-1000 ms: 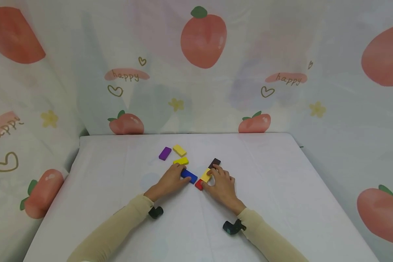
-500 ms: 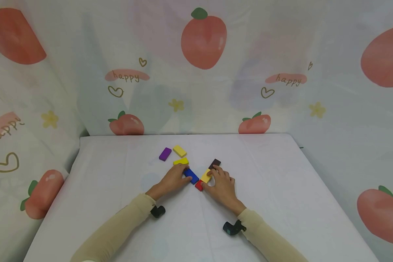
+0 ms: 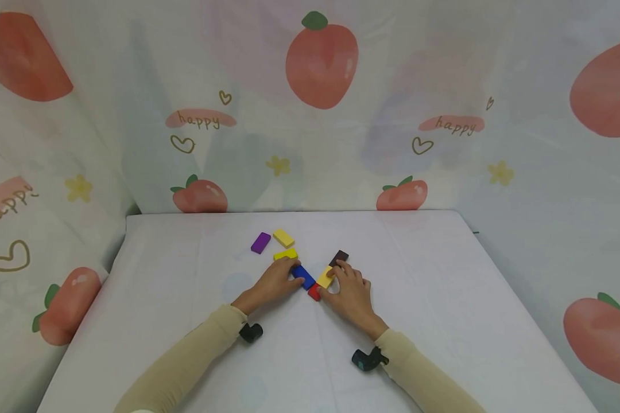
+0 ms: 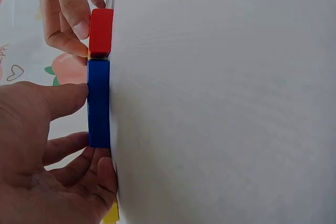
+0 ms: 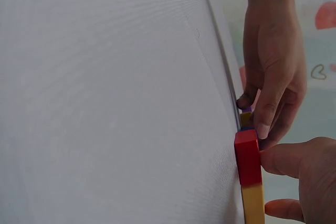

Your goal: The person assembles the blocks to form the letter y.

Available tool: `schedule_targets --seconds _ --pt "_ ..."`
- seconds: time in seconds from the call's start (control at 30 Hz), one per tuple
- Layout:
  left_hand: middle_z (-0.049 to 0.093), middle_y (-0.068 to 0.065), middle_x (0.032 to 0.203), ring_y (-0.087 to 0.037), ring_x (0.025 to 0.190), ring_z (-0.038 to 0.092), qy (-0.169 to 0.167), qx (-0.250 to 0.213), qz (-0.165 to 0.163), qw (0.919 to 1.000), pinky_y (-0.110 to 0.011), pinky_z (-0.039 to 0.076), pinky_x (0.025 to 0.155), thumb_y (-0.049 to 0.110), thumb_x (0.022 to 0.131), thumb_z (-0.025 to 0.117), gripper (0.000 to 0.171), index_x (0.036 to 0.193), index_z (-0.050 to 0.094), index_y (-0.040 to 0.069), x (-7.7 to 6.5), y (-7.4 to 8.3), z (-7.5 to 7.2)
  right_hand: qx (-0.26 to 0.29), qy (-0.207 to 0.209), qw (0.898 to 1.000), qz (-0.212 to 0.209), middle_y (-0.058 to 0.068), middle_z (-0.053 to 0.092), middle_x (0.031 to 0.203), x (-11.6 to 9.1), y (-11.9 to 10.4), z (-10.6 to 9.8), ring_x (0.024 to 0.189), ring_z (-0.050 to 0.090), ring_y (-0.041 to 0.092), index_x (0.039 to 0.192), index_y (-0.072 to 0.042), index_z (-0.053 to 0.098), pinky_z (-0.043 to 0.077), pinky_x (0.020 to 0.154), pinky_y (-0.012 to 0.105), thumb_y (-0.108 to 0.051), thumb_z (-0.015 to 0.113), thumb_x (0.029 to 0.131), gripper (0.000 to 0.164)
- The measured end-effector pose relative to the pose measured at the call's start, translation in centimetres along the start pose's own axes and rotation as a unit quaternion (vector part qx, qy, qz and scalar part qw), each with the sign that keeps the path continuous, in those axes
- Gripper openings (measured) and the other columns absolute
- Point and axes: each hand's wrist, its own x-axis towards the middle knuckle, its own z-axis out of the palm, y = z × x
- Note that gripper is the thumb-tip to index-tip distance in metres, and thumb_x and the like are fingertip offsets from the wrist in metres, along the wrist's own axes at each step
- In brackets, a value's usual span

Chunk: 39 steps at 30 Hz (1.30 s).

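Observation:
Between the thumb and fingers of my left hand is a blue block, lying flat on the white table. Its right end meets a small red block; the left wrist view shows the blue face and the red block end to end. My right hand has its thumb on the red block and its index finger on an orange-yellow block joined to it. Past that, a dark brown block continues the slanted row, partly covered by my fingers.
Just beyond my left hand lies a bright yellow block. A pale yellow block and a purple block rest farther back. The white table meets a fruit-printed cloth wall at its far edge.
My left hand has slid the blue block a little to the right, turning it slightly, until it meets the red block. The right hand and its blocks have stayed put.

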Motion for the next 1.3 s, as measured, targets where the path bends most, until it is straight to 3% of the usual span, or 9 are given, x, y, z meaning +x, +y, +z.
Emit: schedule_targets --seconds 1.3 --pt "0.056 -0.013 0.137 -0.024 0.124 0.055 0.010 -0.018 -0.023 0.9995 -0.040 0.044 0.108 0.029 0.094 0.066 0.048 0.135 0.055 0.006 -0.22 0.15 0.32 0.002 -0.001 1.000 -0.001 0.011 0.041 0.152 0.00 -0.08 -0.05 0.134 0.040 0.040 0.114 -0.016 0.063 0.031 0.100 0.061 -0.047 0.072 0.083 0.045"
